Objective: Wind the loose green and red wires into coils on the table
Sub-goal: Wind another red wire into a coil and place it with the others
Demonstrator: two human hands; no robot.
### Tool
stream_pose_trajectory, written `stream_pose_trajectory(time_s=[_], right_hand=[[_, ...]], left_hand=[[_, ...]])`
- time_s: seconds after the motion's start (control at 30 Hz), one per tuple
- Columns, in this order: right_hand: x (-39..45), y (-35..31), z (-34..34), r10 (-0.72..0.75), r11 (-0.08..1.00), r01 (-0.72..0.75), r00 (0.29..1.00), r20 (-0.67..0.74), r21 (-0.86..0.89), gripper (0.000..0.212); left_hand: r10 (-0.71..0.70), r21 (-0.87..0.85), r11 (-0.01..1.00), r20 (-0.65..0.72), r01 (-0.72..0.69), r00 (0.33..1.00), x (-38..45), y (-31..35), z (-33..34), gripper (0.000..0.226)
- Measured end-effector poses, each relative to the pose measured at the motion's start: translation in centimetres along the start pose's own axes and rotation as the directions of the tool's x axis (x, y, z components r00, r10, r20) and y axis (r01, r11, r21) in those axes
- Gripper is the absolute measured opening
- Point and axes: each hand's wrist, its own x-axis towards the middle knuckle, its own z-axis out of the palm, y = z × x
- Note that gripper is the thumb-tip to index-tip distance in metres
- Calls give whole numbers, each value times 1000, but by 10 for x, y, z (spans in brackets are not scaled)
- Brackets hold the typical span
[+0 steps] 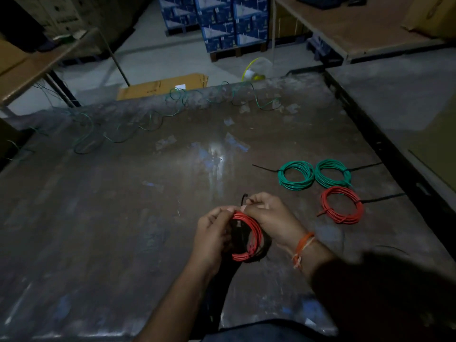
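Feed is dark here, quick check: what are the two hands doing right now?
Left hand: gripping the red coil.
Right hand: on the same coil's top, pinching the black tie.

Beyond the far edge of the table (98, 218), a flattened cardboard box (162, 86) is seen on the floor, and a yellow-and-white fan-like object (255, 70) is seen close to its right, though it is too dim to be identified for certain. Stacked blue cartons (222, 21) are set on a pallet farther back on the grey floor. A wooden-topped side table (32, 62) is placed past the far left corner, and a brown platform (357, 25) carrying dark items is placed past the far right corner.
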Motion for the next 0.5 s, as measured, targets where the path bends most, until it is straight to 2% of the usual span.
stream_pose_trajectory(time_s=[0.07,0.13,0.2,0.3,0.43,0.5], right_hand=[[-2,-2,6,-12,1000,12,1000,-7,-6,22],[-4,-4,12,-13,998,13,1000,2,-61,38],[-6,-5,19,-29,995,34,998,47,-93,47],[-9,-4,31,-77,995,85,987,141,-48,43],[-14,-3,45,-133,977,154,981,141,-148,39],[-14,-2,49,-159,962,188,975,156,-198,37]], left_hand=[[-33,-67,997,-26,31,999,3,7,-5,23],[-57,-129,991,-79,47,995,6,11,-10,22],[-94,-200,977,-113,70,989,9,14,-16,17],[-143,-256,960,-91,115,986,12,16,-27,16],[-173,-292,943,-20,160,985,18,17,-42,20],[-189,-284,942,-7,179,982,20,18,-46,11]])
